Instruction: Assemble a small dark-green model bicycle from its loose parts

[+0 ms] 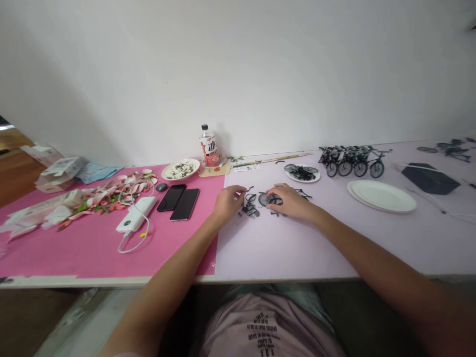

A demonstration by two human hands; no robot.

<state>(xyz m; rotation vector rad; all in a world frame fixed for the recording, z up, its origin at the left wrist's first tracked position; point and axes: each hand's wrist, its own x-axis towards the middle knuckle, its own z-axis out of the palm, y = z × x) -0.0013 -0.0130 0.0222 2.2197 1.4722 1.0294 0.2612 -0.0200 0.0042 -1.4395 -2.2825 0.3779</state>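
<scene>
My left hand is closed in a pinch on a small thin dark bicycle part, which looks like a handlebar. Just right of it, loose black miniature bicycle parts lie on the pale tabletop. My right hand is low over the table, fingers curved and thumb apart, beside a toy bicycle wheel. Under and behind that hand, more black parts show, partly covered by it.
Assembled miniature bicycles stand in a row behind a stack of white plates. A small plate holds black parts. A bottle, a bowl of small pieces, two phones and a white power bank are to the left.
</scene>
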